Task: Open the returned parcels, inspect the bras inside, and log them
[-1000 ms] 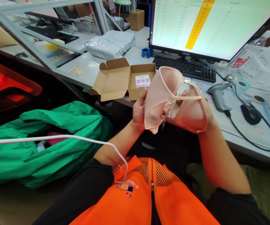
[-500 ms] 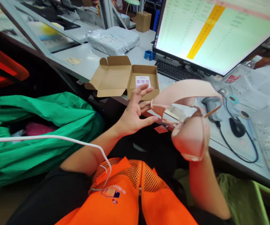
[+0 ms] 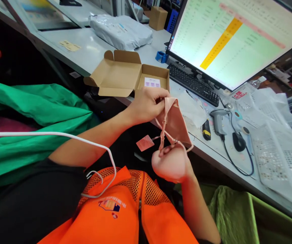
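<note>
A pink bra [image 3: 175, 122] hangs between my two hands, just in front of the desk edge. My left hand [image 3: 147, 103] pinches the upper cup near its top, fingers closed on the fabric. One cup covers my right hand [image 3: 172, 162], which sits inside it lower down, so its fingers are hidden. A pink tag [image 3: 145, 142] dangles from the bra on a thin strap. An open cardboard box [image 3: 128, 74] with a small purple-printed card inside lies on the desk just beyond my left hand.
A monitor [image 3: 232, 40], keyboard [image 3: 194, 83], barcode scanner [image 3: 218, 120] and mouse [image 3: 238, 141] stand on the grey desk [image 3: 85, 51]. A grey parcel bag [image 3: 125, 30] lies at the back. A green sack [image 3: 34, 115] fills the left. White mesh sheets [image 3: 275, 149] lie right. A white cable [image 3: 59, 135] crosses my arm.
My left hand, spread open half a second ago, has closed on the bra's upper cup. The bra has been folded together and lowered closer to my body.
</note>
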`<state>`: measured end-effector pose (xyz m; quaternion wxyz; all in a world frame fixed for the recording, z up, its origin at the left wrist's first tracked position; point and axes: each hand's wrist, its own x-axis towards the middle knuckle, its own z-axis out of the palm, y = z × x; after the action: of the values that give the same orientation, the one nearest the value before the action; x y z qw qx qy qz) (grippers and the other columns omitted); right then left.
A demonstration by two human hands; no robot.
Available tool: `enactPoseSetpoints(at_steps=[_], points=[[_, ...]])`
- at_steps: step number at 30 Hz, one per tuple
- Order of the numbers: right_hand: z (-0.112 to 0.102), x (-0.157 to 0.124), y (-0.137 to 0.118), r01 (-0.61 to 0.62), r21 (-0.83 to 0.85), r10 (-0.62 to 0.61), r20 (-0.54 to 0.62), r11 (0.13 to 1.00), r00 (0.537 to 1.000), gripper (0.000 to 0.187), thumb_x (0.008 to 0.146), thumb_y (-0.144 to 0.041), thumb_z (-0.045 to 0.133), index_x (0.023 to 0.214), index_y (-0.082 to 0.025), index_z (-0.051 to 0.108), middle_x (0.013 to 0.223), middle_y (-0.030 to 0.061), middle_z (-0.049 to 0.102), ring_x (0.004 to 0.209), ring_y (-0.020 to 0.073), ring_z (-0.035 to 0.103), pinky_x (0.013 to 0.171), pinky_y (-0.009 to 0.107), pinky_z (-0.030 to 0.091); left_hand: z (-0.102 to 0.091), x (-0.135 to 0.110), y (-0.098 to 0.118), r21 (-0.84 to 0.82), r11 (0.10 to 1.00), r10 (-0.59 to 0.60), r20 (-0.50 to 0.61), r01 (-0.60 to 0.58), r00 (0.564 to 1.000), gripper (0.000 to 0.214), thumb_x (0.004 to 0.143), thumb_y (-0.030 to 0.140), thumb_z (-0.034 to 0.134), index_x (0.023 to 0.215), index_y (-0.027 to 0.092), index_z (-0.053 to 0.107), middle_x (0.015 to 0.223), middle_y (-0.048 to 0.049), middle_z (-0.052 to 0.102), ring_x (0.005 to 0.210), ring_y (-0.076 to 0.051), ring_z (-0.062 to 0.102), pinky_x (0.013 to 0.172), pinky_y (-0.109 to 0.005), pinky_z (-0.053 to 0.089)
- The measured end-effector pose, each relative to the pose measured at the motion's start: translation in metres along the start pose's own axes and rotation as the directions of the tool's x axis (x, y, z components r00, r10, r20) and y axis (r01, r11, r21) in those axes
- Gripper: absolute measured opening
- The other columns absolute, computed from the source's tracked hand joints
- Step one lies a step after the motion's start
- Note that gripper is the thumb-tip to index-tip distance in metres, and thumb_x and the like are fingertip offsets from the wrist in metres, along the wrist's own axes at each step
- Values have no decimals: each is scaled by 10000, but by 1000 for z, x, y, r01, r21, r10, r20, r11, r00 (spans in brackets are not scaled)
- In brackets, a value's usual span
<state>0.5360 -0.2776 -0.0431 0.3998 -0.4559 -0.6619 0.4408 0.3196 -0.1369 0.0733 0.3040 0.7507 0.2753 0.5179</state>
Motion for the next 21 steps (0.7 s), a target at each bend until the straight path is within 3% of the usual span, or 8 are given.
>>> enactPoseSetpoints(at_steps=[2,4,6,8,11,15,18,21], points=[[-20,-7,-12,-99,12,99,-34,995,994,497,1027,-687,542,1043,-238,753,872,74,781,650,229,710,640,386,604,-6,5,9,24,999,-45,60,44,997,273,945,295,691,728,140,754,626,10,591,666,-130,557,694,-265,428],[-45,-10,-29,-169,-9,160,-268,986,950,408,978,-595,703,1045,-198,767,918,81,799,656,200,714,649,348,594,-8,10,17,52,997,-66,108,61,992,309,938,316,690,684,142,718,588,18,555,635,-123,524,648,-259,394],[-67,-9,-53,-110,-112,22,-592,988,806,348,967,-519,751,1078,-190,777,983,77,797,730,192,727,683,332,584,-7,14,24,78,995,-67,118,58,991,305,929,308,690,669,149,694,584,14,548,626,-124,511,624,-266,379],[-78,-4,-80,47,-269,-229,-701,962,675,309,987,-473,735,1141,-208,772,1078,79,784,865,212,745,751,354,591,-4,17,31,81,995,-62,99,54,993,321,934,303,691,651,154,666,586,6,542,626,-127,506,613,-275,375],[-75,14,-118,176,-449,-407,-492,876,770,434,951,-463,782,1327,-258,710,1292,101,744,1131,279,725,923,441,595,5,21,40,40,997,-67,92,63,994,386,963,319,674,614,163,619,594,-12,547,625,-133,507,604,-285,388],[-62,53,-137,100,-630,-297,-214,770,931,437,889,-408,827,1282,-259,707,1155,74,758,1018,284,703,875,426,571,13,28,44,-66,990,-109,212,126,971,333,963,363,692,703,157,662,638,-18,583,641,-139,553,588,-262,424],[-67,77,-134,57,-601,-228,-211,797,951,57,942,-265,682,928,-223,718,773,3,642,720,198,582,696,345,482,14,29,32,-171,970,-137,198,171,971,213,928,363,745,916,152,715,761,-15,656,666,-126,606,603,-234,460],[-76,88,-131,49,-561,-260,-303,827,917,204,929,-222,647,732,-220,595,673,-21,494,668,165,479,648,316,410,18,19,8,-300,940,-141,99,165,985,296,915,401,776,1090,178,689,1018,-50,721,740,-122,661,657,-240,520]])
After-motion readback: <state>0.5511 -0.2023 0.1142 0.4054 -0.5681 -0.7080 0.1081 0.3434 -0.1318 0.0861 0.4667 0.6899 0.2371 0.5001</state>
